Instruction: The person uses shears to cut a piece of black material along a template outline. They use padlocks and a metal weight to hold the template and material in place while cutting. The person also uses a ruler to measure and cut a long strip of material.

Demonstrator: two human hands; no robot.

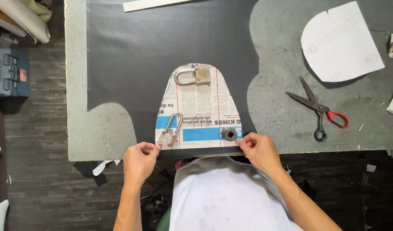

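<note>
Fingers (155, 147) of both hands pinch the newspaper pattern (199, 107) on the grey table (76, 85).

Pattern (199, 107): on sheet (153, 47), on tabletop (282, 64)
Padlocks (193, 75), nut (229, 134): on pattern
Scissors (319, 109): right of pattern

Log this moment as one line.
left hand: pinches paper pattern corner | right hand: pinches other corner | two padlocks on pattern | scissors aside

We see a newsprint paper template (199, 112), matt black sheet (132, 51), dull metal padlocks (194, 75), and rough scratched desk (286, 85).
</note>
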